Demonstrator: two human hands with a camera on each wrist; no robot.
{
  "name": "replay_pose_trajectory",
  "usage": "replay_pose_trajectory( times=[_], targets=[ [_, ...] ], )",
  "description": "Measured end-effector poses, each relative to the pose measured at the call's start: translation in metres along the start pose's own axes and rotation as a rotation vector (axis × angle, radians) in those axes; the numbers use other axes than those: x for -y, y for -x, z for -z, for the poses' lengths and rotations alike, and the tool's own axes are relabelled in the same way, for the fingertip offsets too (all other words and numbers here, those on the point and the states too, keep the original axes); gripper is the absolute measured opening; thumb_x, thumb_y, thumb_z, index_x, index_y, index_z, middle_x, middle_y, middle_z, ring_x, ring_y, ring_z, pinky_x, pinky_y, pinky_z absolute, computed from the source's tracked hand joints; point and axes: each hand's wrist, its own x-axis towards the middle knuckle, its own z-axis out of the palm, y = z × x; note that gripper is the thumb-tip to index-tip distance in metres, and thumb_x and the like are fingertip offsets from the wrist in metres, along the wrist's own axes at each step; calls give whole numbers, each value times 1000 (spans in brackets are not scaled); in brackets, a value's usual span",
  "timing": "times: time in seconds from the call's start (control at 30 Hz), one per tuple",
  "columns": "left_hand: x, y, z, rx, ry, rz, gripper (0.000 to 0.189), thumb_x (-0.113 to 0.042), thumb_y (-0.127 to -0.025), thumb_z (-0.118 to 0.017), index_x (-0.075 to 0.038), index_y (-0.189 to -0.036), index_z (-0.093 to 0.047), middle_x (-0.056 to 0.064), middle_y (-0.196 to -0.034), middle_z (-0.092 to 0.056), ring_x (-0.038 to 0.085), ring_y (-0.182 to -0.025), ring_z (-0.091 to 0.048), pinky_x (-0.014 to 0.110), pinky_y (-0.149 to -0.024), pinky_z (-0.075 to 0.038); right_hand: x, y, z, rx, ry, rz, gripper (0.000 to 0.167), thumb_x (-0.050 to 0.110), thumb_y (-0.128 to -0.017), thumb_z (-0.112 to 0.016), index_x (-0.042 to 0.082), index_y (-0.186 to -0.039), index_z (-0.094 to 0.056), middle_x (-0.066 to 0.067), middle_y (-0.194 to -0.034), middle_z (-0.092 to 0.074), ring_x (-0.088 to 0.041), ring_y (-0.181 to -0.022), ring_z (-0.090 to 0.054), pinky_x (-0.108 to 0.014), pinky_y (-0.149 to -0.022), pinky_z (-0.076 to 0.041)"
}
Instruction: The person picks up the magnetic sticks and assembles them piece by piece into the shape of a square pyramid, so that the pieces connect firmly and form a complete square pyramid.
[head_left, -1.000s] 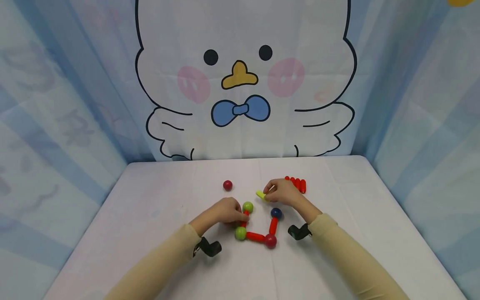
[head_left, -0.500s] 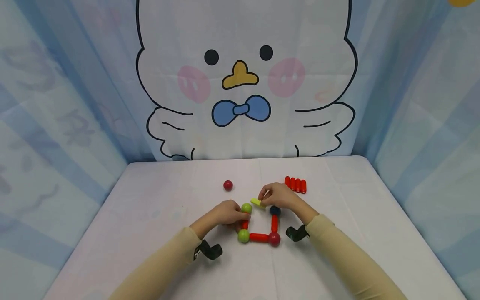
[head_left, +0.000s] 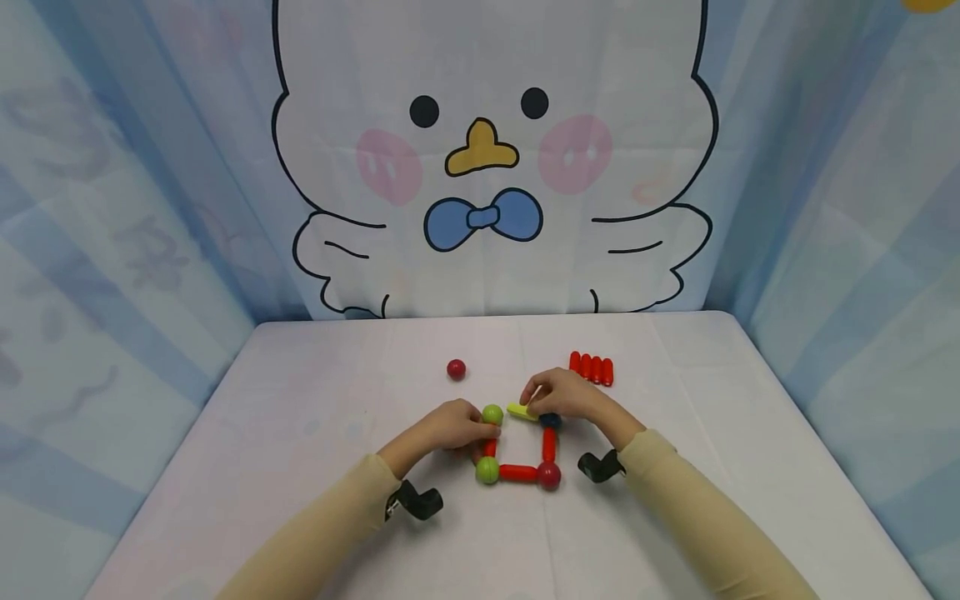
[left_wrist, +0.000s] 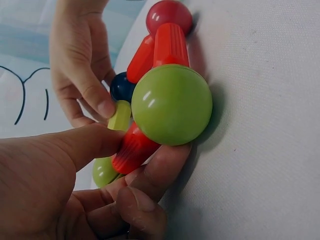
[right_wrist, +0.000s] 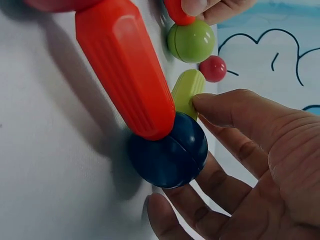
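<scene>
Three red sticks and several balls form a U-shaped frame. My left hand (head_left: 453,425) pinches its left red stick (left_wrist: 134,150), which joins a near green ball (left_wrist: 172,105) and a far green ball (head_left: 492,414). The near red stick (head_left: 518,474) runs to a red ball (head_left: 550,475); from there the right red stick (right_wrist: 127,70) reaches a dark blue ball (right_wrist: 170,155). My right hand (head_left: 566,393) pinches a yellow-green stick (right_wrist: 189,90) between thumb and fingers. Its right end meets the blue ball; its left end stands apart from the far green ball.
A loose red ball (head_left: 456,369) lies farther back on the white-covered table (head_left: 337,375). Several red sticks (head_left: 596,369) lie in a row behind my right hand. A curtain printed with a cartoon face (head_left: 480,267) hangs behind the table's far edge.
My right hand has brought the yellow-green stick nearer, down to the blue ball. The frame has turned slightly and looks squarer. My left hand has kept its grip on the left red stick.
</scene>
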Motion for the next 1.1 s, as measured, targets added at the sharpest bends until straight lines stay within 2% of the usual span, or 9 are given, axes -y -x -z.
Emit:
replay_pose_trajectory(
  times=[0.27,0.47,0.77,0.9,1.03,1.1],
  targets=[
    [0,0,0,-9,10,0,33,-41,-97,-69,-10,-84,-71,-2,-60,-55,13,-55,-51,23,-52,-40,-2,-3,1,79,25,91,14,11,-96,-68,15,-107,-75,-1,-104,-73,-16,-95,-64,-35,-89,-54],
    [1,0,0,-18,-6,-9,34,-42,-97,-68,-11,-82,-70,-3,-59,-54,13,-56,-51,23,-52,-40,0,-4,3,124,31,125,16,9,-98,-65,16,-110,-74,-2,-111,-72,-18,-101,-63,-38,-94,-54],
    [5,-1,1,-14,14,-26,36,-43,-99,-66,-11,-83,-70,-2,-60,-59,13,-58,-54,23,-54,-42,-2,-6,1,109,31,147,16,10,-100,-64,18,-111,-73,-4,-116,-72,-20,-106,-63,-43,-99,-54],
    [7,-1,3,15,24,-43,36,-44,-99,-66,-11,-86,-71,-2,-63,-65,13,-59,-55,23,-56,-43,-2,-6,1,95,38,156,16,11,-100,-65,16,-114,-72,-3,-113,-71,-19,-103,-62,-41,-97,-54],
    [12,-1,9,55,18,-71,35,-46,-96,-68,-12,-89,-71,-2,-70,-70,13,-64,-58,25,-60,-46,-3,-3,5,25,59,140,18,14,-100,-64,14,-117,-72,-1,-110,-70,-18,-100,-61,-36,-93,-55],
    [14,0,12,51,1,-89,36,-48,-93,-73,-13,-90,-68,-2,-74,-69,14,-67,-58,26,-61,-45,-5,-1,10,-33,73,126,19,15,-100,-63,12,-117,-72,-2,-110,-70,-19,-100,-61,-36,-91,-55]
  ],
)
